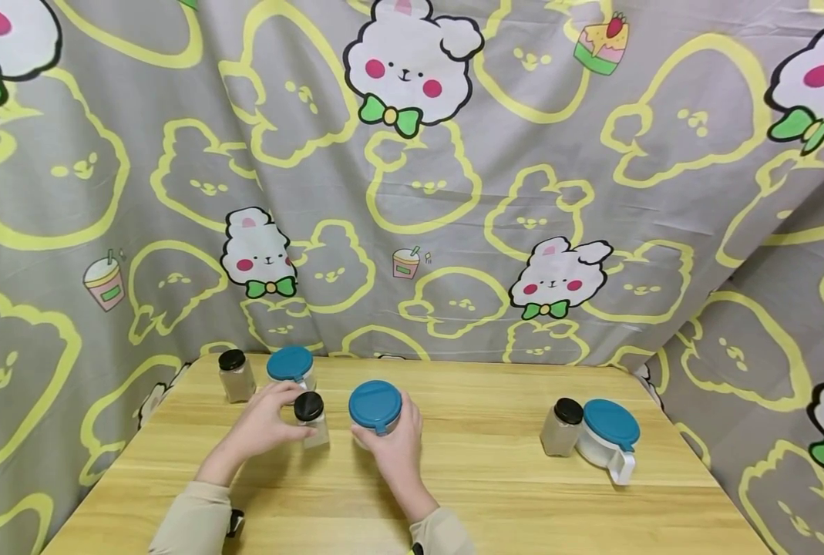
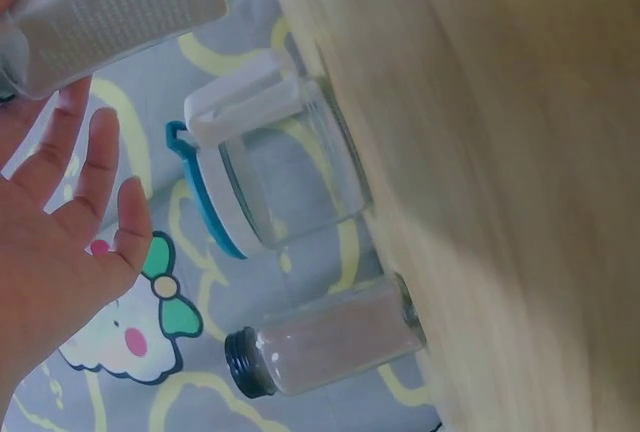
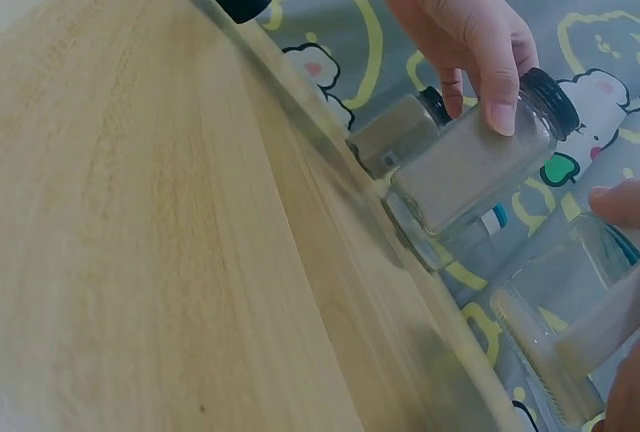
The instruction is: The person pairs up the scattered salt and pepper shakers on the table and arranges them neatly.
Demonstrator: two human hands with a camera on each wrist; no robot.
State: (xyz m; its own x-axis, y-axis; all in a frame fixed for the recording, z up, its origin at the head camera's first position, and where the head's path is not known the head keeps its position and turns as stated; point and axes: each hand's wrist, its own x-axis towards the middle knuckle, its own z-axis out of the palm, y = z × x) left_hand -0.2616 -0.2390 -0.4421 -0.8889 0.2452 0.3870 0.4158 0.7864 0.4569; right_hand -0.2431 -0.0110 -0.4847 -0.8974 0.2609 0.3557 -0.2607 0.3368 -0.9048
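Observation:
My left hand [image 1: 262, 424] grips a square glass jar [image 1: 317, 433] with a black lid, thumb on one side and fingers on the other. Pale powder fills much of this jar, seen close in the left wrist view, with faint print on its side. To its right, my right hand [image 1: 399, 447] holds a round glass jar with a blue lid [image 1: 375, 402], fingers curled round its right side. In the right wrist view that glass jar [image 3: 560, 282] is cut off by the right edge. I cannot tell whether either held jar touches the table.
Behind the left hand stand another black-lidded jar [image 1: 237, 378] and a blue-lidded jar [image 1: 290, 364]. At the right of the wooden table [image 1: 481, 493], a black-lidded jar [image 1: 560, 428] stands beside a blue-lidded jar with a white handle [image 1: 602, 439]. A patterned curtain [image 1: 446, 254] hangs behind.

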